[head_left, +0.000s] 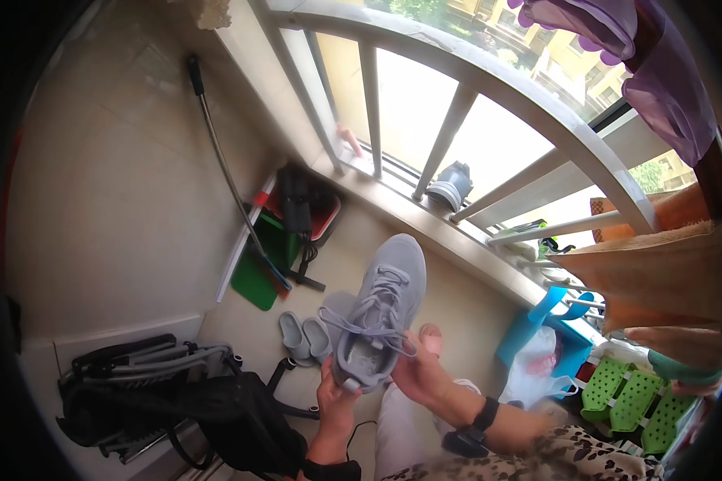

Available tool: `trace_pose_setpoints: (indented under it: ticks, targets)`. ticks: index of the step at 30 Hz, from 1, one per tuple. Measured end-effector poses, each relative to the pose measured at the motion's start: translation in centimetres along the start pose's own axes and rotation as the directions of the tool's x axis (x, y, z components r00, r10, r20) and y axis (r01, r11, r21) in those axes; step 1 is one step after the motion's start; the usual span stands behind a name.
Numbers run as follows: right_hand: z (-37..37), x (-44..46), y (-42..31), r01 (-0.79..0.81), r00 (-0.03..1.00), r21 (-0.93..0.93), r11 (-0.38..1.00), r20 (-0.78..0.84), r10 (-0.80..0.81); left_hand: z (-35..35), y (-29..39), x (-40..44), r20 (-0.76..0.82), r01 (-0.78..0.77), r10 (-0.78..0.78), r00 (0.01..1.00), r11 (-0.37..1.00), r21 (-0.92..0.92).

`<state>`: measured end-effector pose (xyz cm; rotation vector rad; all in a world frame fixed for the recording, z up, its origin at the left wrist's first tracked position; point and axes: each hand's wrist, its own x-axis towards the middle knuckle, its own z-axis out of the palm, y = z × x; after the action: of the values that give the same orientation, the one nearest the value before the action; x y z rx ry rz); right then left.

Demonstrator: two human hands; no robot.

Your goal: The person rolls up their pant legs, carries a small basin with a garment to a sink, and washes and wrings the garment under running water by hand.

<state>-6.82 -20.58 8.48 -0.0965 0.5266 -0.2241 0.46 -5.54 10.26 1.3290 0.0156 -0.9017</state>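
A grey lace-up shoe is held up in the middle of the view, its toe pointing away and its opening towards me. My left hand grips the heel from the left side. On the right side of the heel, my right hand is closed round the shoe near the loose lace ends. The laces are tied in a bow that hangs across the opening. Below the shoe, a pair of grey slippers lies on the floor to the left.
A green dustpan and a long-handled tool lean at the left wall. Folded black gear stands lower left. White railings line the window, with another shoe on the sill. A blue bag sits at right.
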Motion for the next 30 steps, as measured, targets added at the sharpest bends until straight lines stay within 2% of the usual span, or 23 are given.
trace_pose_setpoints:
  ticks: [1,2,5,6,7,10,12,14,17,20,26,30]
  targets:
    - [0.8,-0.2,-0.2,0.022,0.997,-0.014,1.000,-0.080,-0.023,0.3,0.2,0.5,0.003,-0.009,0.009,1.000,1.000,-0.013]
    - [0.5,0.2,-0.5,0.015,0.996,-0.053,0.998,-0.087,-0.019,0.6,0.2,0.8,0.005,-0.016,0.017,1.000,1.000,-0.026]
    - [0.4,1.9,-2.7,-0.003,0.991,-0.195,0.981,-0.130,-0.023,1.3,0.4,1.5,-0.003,-0.011,0.012,1.000,0.979,0.203]
    - [0.2,3.1,-3.3,0.008,0.990,-0.164,0.986,-0.137,-0.031,1.4,0.4,1.8,-0.005,-0.012,0.014,1.000,0.961,0.277]
    - [-0.7,4.5,-3.7,0.021,0.989,-0.133,0.991,-0.145,-0.040,1.2,0.1,1.9,-0.035,-0.059,0.085,0.996,0.879,0.472]
    - [-1.1,9.2,-6.3,0.090,0.983,-0.028,0.996,-0.161,-0.093,-0.4,-0.8,1.5,-0.209,0.115,-0.076,0.975,0.977,0.182]
    - [0.1,12.3,-8.9,0.149,0.987,0.011,0.989,-0.056,-0.148,-2.0,-2.3,0.4,-0.240,0.093,-0.034,0.970,0.967,0.239]
    - [-0.6,15.9,-10.9,0.184,0.982,0.031,0.982,-0.056,-0.182,-3.4,-3.6,-1.0,-0.266,0.109,-0.030,0.964,0.952,0.287]
    - [-0.3,19.8,-12.6,0.206,0.970,0.059,0.977,-0.143,-0.196,-5.0,-5.4,-3.1,-0.340,0.181,-0.059,0.938,0.924,0.338]
    - [-0.4,23.4,-13.6,0.241,0.948,0.036,0.970,-0.221,-0.228,-3.3,-3.1,-4.1,-0.414,0.362,-0.211,0.886,0.872,0.331]
    - [-1.4,26.0,-15.2,0.321,0.894,0.068,0.945,-0.350,-0.278,-4.2,-6.8,-6.5,-0.393,0.363,-0.206,0.896,0.850,0.382]
    - [-3.9,28.7,-14.6,0.376,0.904,0.048,0.925,-0.239,-0.355,-3.8,-7.3,-6.7,-0.378,0.339,-0.185,0.907,0.853,0.397]
